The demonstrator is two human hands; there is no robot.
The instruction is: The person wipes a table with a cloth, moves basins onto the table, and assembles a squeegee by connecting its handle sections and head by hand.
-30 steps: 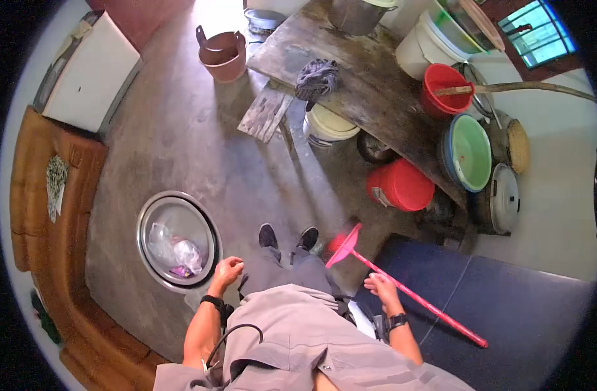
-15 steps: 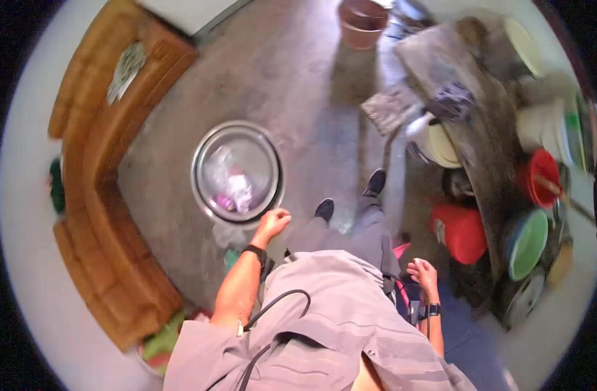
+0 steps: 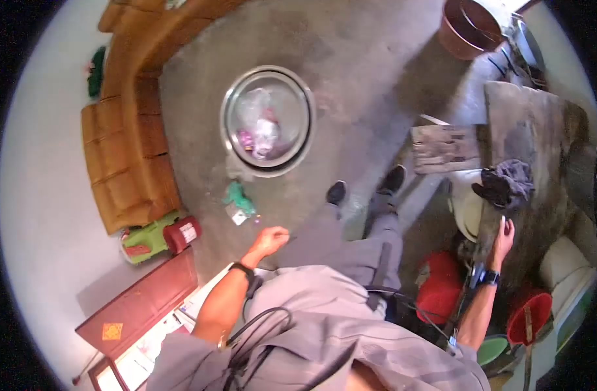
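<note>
My left hand point(image 3: 270, 241) hangs in front of my body with its fingers loosely curled, and nothing shows in it. My right hand point(image 3: 504, 240) reaches out beside a wooden bench, its fingers pressed together. At its fingertips is a small white spot, too small to make out. Just beyond those fingers a dark, crumpled cloth point(image 3: 509, 182) lies on the wooden bench point(image 3: 510, 120); I cannot tell whether they touch. On the floor ahead stands a wide metal basin point(image 3: 309, 107) with clear plastic and pink items inside.
Brown sofas point(image 3: 126, 169) line the left wall. A green bag point(image 3: 238, 197) lies on the floor. A brown tub point(image 3: 468, 32) stands at the far right. A wooden board point(image 3: 445, 148) adjoins the bench, and red buckets point(image 3: 530, 316) stand close on my right.
The view has swung round, so the basin sits higher and farther right. My right hand has moved from beside my hip out towards the dark cloth. My left hand stays curled.
</note>
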